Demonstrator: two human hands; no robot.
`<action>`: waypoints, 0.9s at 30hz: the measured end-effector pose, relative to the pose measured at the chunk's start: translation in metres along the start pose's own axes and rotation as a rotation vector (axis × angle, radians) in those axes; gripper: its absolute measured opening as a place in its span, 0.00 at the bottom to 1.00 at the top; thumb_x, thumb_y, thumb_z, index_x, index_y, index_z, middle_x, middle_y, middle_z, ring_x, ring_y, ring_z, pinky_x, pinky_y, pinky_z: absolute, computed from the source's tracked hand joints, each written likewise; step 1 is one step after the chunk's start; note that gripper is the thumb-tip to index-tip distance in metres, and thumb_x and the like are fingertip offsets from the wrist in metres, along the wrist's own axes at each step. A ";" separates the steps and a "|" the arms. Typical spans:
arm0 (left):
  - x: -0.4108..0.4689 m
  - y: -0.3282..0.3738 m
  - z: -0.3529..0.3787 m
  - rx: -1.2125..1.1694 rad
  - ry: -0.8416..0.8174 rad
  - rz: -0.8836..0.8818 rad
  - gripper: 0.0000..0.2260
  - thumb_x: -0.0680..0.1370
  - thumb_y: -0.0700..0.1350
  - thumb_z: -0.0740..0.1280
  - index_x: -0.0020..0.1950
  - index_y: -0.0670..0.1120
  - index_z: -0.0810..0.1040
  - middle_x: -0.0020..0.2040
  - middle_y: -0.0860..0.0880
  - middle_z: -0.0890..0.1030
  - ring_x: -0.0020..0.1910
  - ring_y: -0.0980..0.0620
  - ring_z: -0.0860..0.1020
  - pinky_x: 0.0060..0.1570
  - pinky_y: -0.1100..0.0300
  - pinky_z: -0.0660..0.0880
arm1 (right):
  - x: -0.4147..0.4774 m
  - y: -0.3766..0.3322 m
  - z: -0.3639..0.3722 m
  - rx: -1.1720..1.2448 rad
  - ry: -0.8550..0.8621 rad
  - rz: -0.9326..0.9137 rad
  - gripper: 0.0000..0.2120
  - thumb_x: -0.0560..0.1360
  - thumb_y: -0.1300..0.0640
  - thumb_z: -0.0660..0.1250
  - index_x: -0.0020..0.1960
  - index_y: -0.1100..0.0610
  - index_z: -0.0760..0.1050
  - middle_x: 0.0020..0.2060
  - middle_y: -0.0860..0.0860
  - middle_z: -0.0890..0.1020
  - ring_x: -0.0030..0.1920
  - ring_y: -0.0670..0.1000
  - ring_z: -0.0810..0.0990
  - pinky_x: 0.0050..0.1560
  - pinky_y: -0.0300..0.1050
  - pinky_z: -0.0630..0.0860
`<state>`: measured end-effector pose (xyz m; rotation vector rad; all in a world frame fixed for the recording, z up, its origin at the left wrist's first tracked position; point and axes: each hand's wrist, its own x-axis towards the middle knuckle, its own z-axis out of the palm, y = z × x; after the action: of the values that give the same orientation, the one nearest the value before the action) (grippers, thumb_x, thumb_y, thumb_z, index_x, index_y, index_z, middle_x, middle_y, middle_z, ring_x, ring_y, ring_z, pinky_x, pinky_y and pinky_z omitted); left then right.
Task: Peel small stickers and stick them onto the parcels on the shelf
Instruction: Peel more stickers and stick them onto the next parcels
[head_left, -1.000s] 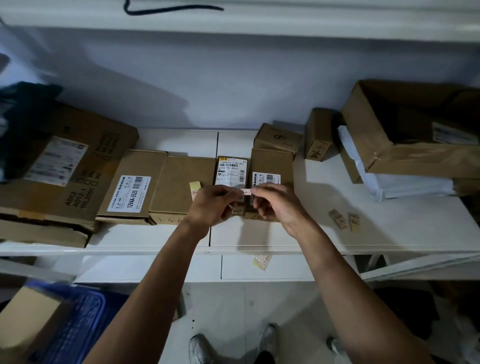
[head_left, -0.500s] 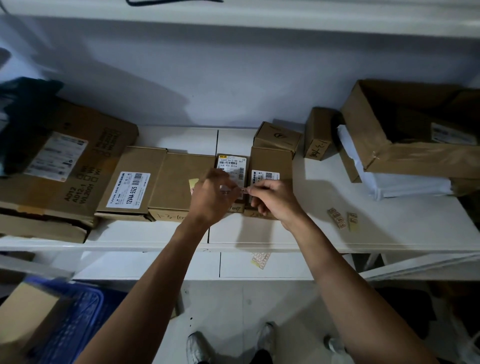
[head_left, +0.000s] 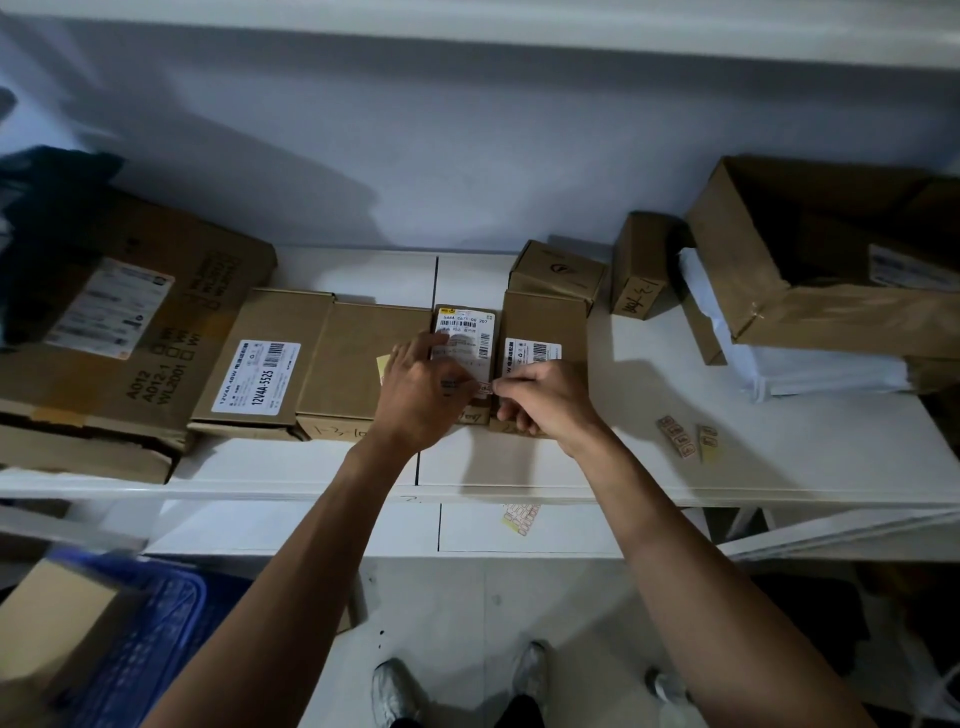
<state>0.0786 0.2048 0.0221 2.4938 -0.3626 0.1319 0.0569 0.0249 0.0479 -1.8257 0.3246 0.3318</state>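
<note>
Several brown cardboard parcels lie in a row on the white shelf (head_left: 519, 462). My left hand (head_left: 423, 389) rests on the small parcel with the white barcode label (head_left: 465, 325), its fingers spread across the label. My right hand (head_left: 545, 397) is beside it, in front of another labelled parcel (head_left: 543, 322), fingers pinched on a small sticker (head_left: 484, 387) that lies on the small parcel's near end between both hands. A yellow sticker (head_left: 383, 364) shows on the plain parcel (head_left: 358, 358) just left of my left hand.
Strips of stickers (head_left: 685, 439) lie on the shelf to the right, and a sticker sheet (head_left: 519, 517) lies on the lower shelf. Large boxes (head_left: 130, 332) stand at left, an open box (head_left: 831, 260) over white packets at right. A blue crate (head_left: 145, 634) is at bottom left.
Both hands have moved a little forward onto the small labelled parcel. The left hand's fingers have spread over its label, and the sticker has come down onto the parcel's near end.
</note>
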 end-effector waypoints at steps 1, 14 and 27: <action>0.000 -0.001 0.000 0.004 -0.004 0.010 0.06 0.71 0.46 0.74 0.46 0.47 0.87 0.64 0.41 0.78 0.62 0.38 0.75 0.63 0.44 0.73 | 0.000 0.000 0.000 -0.006 -0.002 0.004 0.04 0.77 0.61 0.71 0.44 0.59 0.83 0.28 0.55 0.83 0.22 0.48 0.71 0.22 0.37 0.66; -0.001 -0.007 0.002 -0.002 0.052 0.022 0.08 0.70 0.50 0.71 0.42 0.46 0.85 0.53 0.46 0.84 0.52 0.44 0.81 0.58 0.47 0.75 | 0.003 0.003 0.003 0.004 -0.029 0.048 0.04 0.76 0.61 0.71 0.43 0.59 0.83 0.27 0.54 0.83 0.21 0.48 0.71 0.22 0.36 0.64; -0.001 -0.003 0.010 0.001 0.116 -0.006 0.09 0.68 0.51 0.75 0.41 0.46 0.83 0.49 0.47 0.82 0.50 0.42 0.79 0.57 0.45 0.74 | 0.005 0.004 0.004 -0.027 0.003 0.063 0.04 0.76 0.60 0.71 0.44 0.60 0.83 0.27 0.55 0.83 0.21 0.48 0.72 0.22 0.36 0.65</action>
<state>0.0786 0.2013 0.0120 2.4746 -0.3067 0.2725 0.0597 0.0276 0.0412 -1.8451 0.3820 0.3791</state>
